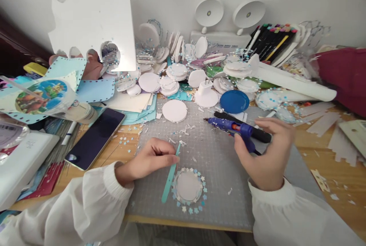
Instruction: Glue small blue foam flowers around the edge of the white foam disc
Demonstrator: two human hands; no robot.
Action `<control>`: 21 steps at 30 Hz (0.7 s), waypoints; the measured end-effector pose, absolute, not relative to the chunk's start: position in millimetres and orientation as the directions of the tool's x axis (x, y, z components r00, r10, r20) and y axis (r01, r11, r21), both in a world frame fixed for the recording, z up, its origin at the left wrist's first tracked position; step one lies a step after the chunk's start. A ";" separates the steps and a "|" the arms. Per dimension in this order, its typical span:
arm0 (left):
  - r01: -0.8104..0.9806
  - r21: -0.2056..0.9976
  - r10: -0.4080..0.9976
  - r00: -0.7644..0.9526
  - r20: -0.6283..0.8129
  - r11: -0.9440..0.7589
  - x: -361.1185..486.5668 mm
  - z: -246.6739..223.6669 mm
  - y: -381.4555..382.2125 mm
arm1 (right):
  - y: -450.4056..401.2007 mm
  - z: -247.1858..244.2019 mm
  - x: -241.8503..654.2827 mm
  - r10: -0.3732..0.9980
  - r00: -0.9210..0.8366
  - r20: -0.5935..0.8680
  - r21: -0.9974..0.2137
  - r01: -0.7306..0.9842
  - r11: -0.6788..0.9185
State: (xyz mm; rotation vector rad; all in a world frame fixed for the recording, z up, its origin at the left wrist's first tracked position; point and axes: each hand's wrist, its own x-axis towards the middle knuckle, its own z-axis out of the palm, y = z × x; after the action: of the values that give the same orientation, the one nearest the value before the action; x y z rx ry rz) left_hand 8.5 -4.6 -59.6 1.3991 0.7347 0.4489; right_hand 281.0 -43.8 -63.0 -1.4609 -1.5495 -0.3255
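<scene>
My left hand [158,158] is closed in a pinch on teal tweezers [169,185], whose pointed tip faces away from me. Just right of the tweezers lies a round white disc [188,186] on the grey cutting mat [220,200], ringed by small blue and cream stars. My right hand [264,154] is open, thumb and fingers apart, beside the blue glue gun [230,125]. The thumb is close to the gun's handle; whether it touches I cannot tell. Under the gun rests a black pen-like tool [261,135]. A plain white disc [174,111] lies farther back.
Stacks of white discs [177,71] with star trims crowd the back, near a blue round lid [234,102]. A phone [95,138] and a lidded cup [45,95] are at left. Translucent glue sticks [321,120] lie at right. Paper scraps dot the mat.
</scene>
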 end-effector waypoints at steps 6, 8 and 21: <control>-0.004 0.959 0.754 0.619 -0.220 0.283 9.7 -60.6 -5.4 | -53.8 -33.7 249.1 0.584 -0.389 0.712 -0.158 0.722 0.674; -0.081 0.953 0.793 0.578 -0.193 0.291 11.4 -59.7 -4.6 | -49.7 -28.7 232.3 0.539 -0.570 0.620 -0.121 0.609 0.784; -0.088 0.958 0.787 0.594 -0.168 0.272 12.1 -61.9 -7.1 | -33.3 -32.9 212.3 0.372 -0.608 0.701 -0.042 0.486 0.873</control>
State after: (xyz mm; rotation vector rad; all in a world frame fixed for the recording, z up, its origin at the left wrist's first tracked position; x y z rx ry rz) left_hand 12.1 -7.1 -61.9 1.1529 0.7378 0.6671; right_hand 212.3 -33.3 -32.9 -0.6156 -2.2899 -0.1956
